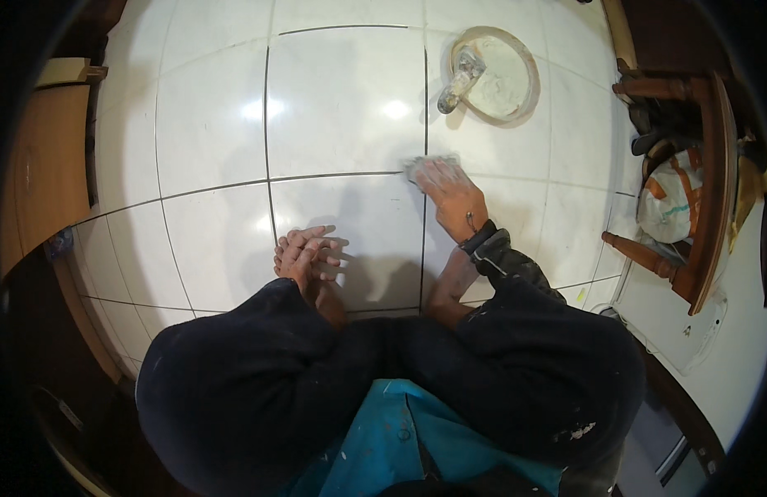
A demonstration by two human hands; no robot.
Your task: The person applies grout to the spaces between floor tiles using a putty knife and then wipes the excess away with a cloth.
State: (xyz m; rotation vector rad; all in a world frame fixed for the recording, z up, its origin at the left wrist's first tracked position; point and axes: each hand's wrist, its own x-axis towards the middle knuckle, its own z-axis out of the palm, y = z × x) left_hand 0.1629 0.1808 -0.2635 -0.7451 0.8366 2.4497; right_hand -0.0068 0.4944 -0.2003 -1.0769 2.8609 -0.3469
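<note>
My right hand presses down on the white tiled floor at a crossing of tile joints. Beneath its fingers is a greyish-white cloth, smeared by motion, so its exact kind is hard to make out. My left hand hangs in front of my left knee with its fingers spread and nothing in them. Beyond the right hand stands a round tub of white paste. A paste-crusted putty knife rests across its left side.
Joints around the middle tiles look dark; those at the right look pale. A wooden cabinet lines the left side. At the right are a wooden furniture frame, a white-and-orange bag and a white panel. My bare feet are below my hands.
</note>
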